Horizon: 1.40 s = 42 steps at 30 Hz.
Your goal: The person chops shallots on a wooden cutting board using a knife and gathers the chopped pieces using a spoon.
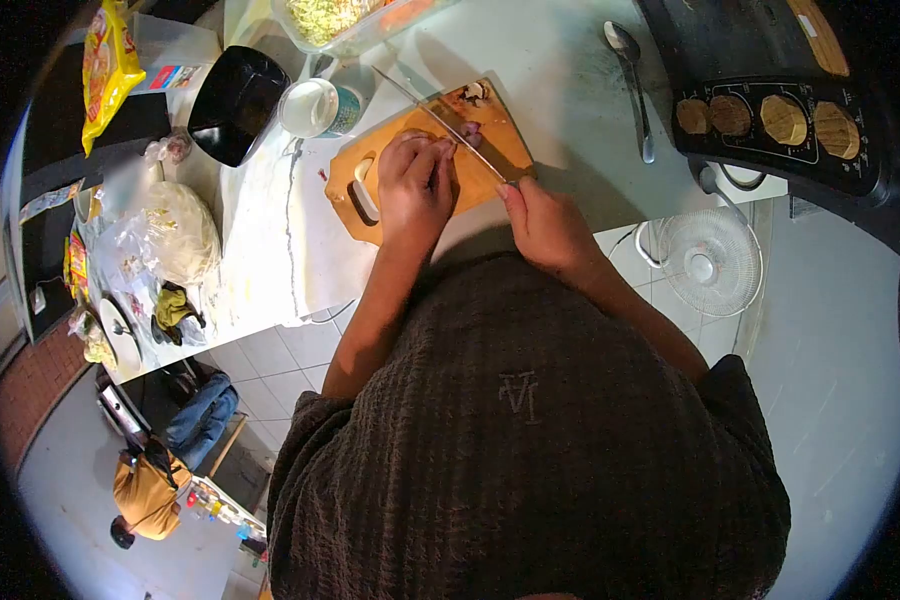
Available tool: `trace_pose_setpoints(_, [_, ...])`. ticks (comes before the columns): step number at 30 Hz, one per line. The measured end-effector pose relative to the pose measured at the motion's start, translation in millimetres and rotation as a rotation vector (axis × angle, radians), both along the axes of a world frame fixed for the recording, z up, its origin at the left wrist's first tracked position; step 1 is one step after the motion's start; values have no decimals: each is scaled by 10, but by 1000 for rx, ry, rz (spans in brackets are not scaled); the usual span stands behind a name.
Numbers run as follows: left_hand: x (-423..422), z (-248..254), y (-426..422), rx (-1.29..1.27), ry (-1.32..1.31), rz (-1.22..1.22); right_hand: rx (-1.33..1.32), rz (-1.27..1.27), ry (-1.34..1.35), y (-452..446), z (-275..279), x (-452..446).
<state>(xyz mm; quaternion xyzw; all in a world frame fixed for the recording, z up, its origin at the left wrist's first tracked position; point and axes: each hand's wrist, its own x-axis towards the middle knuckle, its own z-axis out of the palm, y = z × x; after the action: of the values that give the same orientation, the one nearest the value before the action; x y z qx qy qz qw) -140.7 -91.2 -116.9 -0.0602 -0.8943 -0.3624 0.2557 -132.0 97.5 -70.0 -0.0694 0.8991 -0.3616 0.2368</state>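
My right hand (550,225) is closed around the handle of a long knife (440,122), whose blade slants up and left across a wooden cutting board (500,140). Curled on the board, my left hand (417,195) has its fingertips close to the blade, pressed on a small purplish bulb, maybe a shallot, mostly hidden by the fingers. Just past the blade lies a purplish piece (471,130). Whitish and dark scraps (475,93) sit at the board's far corner. The board has a handle slot on its left end.
Beyond the board stand a white tub (312,107), a black bowl (238,105) and a container of shredded vegetables (330,18). A spoon (632,85) lies right, near a black appliance with knobs (770,120). Plastic bags (175,232) crowd the left. A fan (705,262) stands below; a person (152,490) is farther off.
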Motion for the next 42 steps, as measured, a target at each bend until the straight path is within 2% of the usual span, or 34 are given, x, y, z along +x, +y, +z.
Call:
trace_pose_setpoints(13, [1,37,-27,-56,-66,7,14,22,6,-34,9,-42])
trace_pose_setpoints(16, [12,20,-31,-36,-78,0,61,50,-89,-43,52,-92])
trace_pose_setpoints(21, [18,-21,-32,-3,-69,-2,57,21,-6,-89,-48,-100])
trace_pose_setpoints(42, [9,47,-1,-3,-31,-10,51,18,30,-18,18,-27])
